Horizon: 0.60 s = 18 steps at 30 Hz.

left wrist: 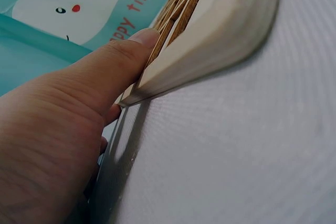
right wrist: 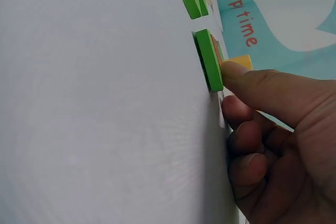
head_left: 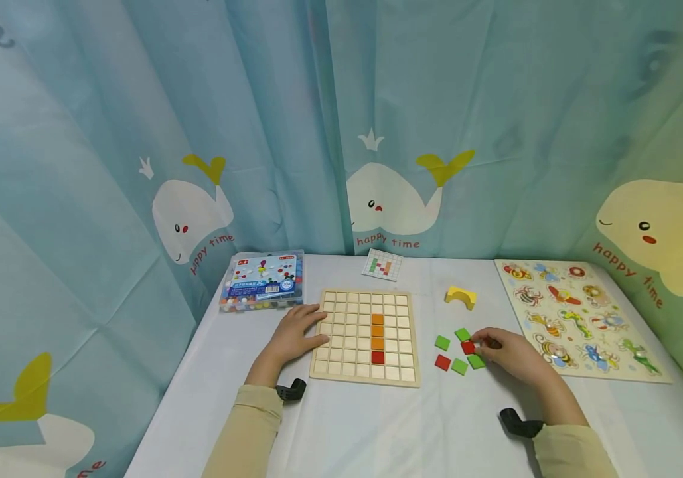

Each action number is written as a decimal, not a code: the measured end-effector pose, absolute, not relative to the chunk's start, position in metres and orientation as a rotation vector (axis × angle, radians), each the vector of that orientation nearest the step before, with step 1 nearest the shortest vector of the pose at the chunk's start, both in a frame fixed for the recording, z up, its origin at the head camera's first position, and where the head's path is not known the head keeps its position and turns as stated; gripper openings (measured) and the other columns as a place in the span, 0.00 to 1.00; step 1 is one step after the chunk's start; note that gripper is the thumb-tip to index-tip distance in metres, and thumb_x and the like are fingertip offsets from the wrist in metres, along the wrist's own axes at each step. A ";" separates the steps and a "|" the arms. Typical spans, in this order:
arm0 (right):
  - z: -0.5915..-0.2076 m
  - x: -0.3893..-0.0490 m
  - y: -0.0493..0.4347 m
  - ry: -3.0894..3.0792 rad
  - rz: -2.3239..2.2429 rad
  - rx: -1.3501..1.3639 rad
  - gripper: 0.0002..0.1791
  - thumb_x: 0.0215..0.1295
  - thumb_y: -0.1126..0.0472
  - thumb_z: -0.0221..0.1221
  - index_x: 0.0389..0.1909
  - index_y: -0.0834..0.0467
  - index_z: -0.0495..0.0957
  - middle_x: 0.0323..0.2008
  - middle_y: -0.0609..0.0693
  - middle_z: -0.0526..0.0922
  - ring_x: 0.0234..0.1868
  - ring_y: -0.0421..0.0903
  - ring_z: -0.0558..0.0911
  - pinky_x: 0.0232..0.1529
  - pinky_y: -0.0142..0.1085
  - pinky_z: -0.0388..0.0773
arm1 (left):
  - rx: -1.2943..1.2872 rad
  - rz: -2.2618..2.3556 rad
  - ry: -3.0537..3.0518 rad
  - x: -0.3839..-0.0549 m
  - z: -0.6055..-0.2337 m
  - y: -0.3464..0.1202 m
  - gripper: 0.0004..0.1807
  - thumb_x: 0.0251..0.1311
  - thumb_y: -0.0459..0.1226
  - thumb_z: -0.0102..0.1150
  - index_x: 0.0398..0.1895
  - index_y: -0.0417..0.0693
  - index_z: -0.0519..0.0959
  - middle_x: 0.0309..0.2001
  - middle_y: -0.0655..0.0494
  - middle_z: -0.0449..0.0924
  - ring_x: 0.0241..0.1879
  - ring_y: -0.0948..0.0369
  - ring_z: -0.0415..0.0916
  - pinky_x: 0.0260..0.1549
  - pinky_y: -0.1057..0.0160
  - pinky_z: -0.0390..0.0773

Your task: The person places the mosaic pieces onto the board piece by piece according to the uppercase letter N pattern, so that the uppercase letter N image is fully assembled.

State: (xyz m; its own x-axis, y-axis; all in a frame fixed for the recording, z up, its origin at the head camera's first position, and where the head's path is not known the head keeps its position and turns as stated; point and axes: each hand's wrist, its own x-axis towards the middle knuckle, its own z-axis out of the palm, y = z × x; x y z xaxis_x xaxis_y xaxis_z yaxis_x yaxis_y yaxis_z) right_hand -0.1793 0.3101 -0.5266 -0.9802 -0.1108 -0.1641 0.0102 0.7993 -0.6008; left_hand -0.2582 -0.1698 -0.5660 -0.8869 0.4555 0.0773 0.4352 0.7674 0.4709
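Observation:
My left hand [head_left: 291, 336] rests at the left edge of a square wooden grid board [head_left: 335, 372], fingers spread. Its thumb lies over the rim in the left wrist view. In one column of the board sit orange tiles [head_left: 378, 331] with a red tile [head_left: 378, 358] below them. To the right of the board, my right hand [head_left: 505, 352] pinches another red tile [head_left: 468, 347] with thumb and forefinger, low among green tiles [head_left: 459, 366]. A green tile [right wrist: 209, 60] stands in front of the thumb tip in the right wrist view and partly hides the red one.
A yellow arch block [head_left: 460, 297] stands behind the loose tiles. At the back lies a small pattern card [head_left: 382, 265]. A clear box of coloured parts [head_left: 262, 281] is at the back left, an insect puzzle board [head_left: 580, 318] at the right. Curtains [head_left: 293, 133] enclose the table.

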 end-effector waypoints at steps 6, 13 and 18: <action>-0.527 -0.182 0.311 2.798 -0.923 -0.085 0.13 0.67 0.52 0.62 0.49 0.52 0.81 0.35 0.48 0.76 0.39 0.46 0.72 0.37 0.35 0.69 | 0.722 0.762 2.909 -0.258 -0.566 -0.170 0.36 0.62 0.61 0.58 0.72 0.62 0.68 0.75 0.58 0.60 0.77 0.45 0.50 0.74 0.38 0.53; -0.527 -0.185 0.311 2.810 -0.908 -0.080 0.13 0.67 0.52 0.62 0.49 0.52 0.81 0.35 0.48 0.75 0.39 0.47 0.71 0.36 0.35 0.68 | 0.726 0.772 2.909 -0.257 -0.565 -0.170 0.35 0.63 0.60 0.58 0.71 0.62 0.68 0.75 0.57 0.60 0.77 0.45 0.50 0.74 0.38 0.53; -0.526 -0.186 0.312 2.801 -0.925 -0.099 0.14 0.67 0.52 0.63 0.50 0.52 0.80 0.33 0.48 0.74 0.37 0.46 0.71 0.33 0.34 0.66 | 0.717 0.766 2.903 -0.257 -0.563 -0.169 0.35 0.62 0.60 0.58 0.71 0.62 0.68 0.76 0.57 0.60 0.77 0.46 0.50 0.74 0.38 0.52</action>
